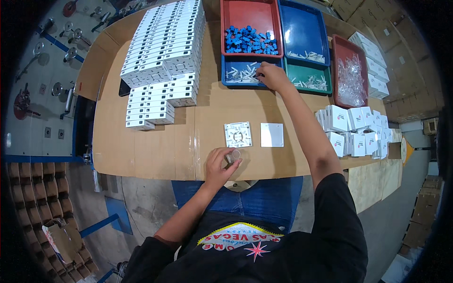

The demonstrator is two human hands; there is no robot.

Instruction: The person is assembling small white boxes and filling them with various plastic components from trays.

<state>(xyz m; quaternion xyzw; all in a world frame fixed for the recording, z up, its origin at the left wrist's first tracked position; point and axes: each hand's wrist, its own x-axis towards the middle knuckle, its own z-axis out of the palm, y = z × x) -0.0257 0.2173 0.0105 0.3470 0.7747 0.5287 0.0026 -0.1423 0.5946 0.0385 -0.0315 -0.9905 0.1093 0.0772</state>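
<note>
My left hand rests at the near edge of the cardboard-covered table, fingers closed around a small clear round part. Just beyond it lie a white square base with moulded ribs and a plain white square cover, side by side. My right hand reaches far forward into a blue tray of small white parts, fingers pinched among them; whether it holds one is hidden.
A red tray with blue pieces, a second blue tray, a green tray and a red tray of clear bags line the back. Stacked white boxes fill the left; small white cartons crowd the right.
</note>
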